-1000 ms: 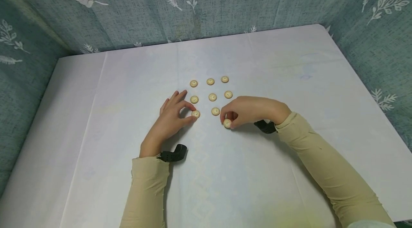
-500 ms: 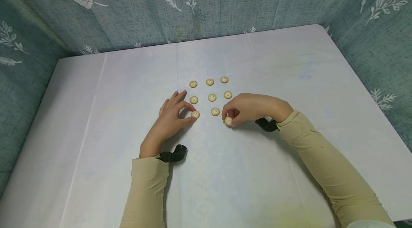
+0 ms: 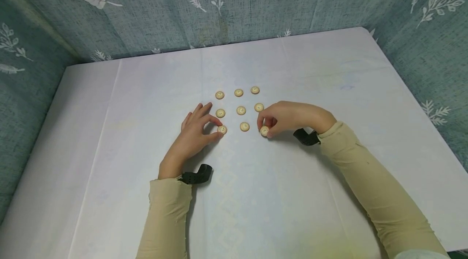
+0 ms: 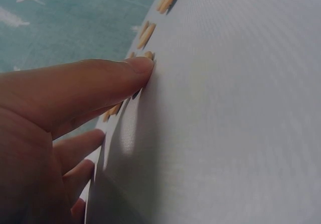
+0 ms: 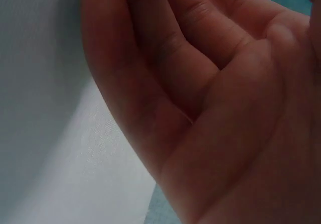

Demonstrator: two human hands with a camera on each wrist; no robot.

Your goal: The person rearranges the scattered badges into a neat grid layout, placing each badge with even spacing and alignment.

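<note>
Round tan wooden buttons stand in rows on the white table in the head view. My left hand (image 3: pixel 193 135) pinches the near-left button (image 3: pixel 222 129) between thumb and index finger, its other fingers spread. In the left wrist view the thumb (image 4: pixel 120 73) covers most of that button. At the near right, my right hand (image 3: pixel 292 117) pinches another button (image 3: pixel 264 130) by its edge. Between the two hands lies the near-middle button (image 3: pixel 244 126). The right wrist view shows the curled fingers and palm (image 5: pixel 241 118), with the button hidden.
Beyond the hands, the middle row holds a left button (image 3: pixel 220 113), a centre button (image 3: pixel 241 110) and a right button (image 3: pixel 258 107). The far row has three more, including a middle one (image 3: pixel 239 92). A green leaf-print curtain (image 3: pixel 256 3) borders the white table (image 3: pixel 146 88).
My right hand has moved away from me and slightly right, bringing its button level with the near row. The left hand has stayed in place on its button.
</note>
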